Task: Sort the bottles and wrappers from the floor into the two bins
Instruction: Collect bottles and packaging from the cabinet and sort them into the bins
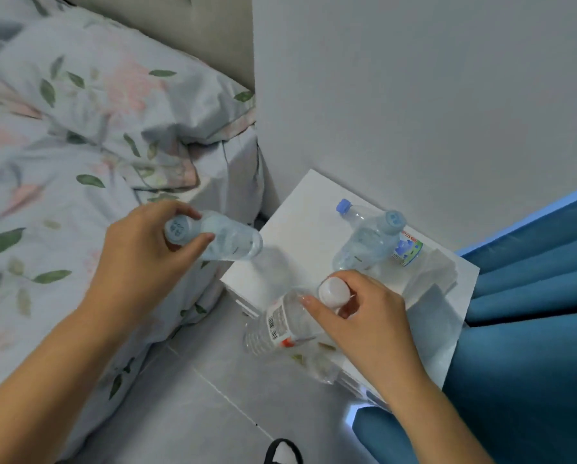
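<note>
My left hand (146, 249) grips a clear bottle with a pale blue cap (228, 239) by its cap end, holding it in the air beside the bed. My right hand (357, 316) holds a clear bottle with a white cap (277, 326) by the neck, above the front corner of a white nightstand (300, 229). On the nightstand stand or lean two more bottles: a clear one with a pale blue cap (367, 242), and behind it one with a blue cap (344, 206) and a green and white label. No bins are in view.
A bed with floral bedding (62, 169) fills the left. A blue curtain (531, 296) hangs at the right. Grey tiled floor (196, 396) lies between them, with a dark strap (280, 450) at the bottom edge. A grey wall (414, 95) rises behind the nightstand.
</note>
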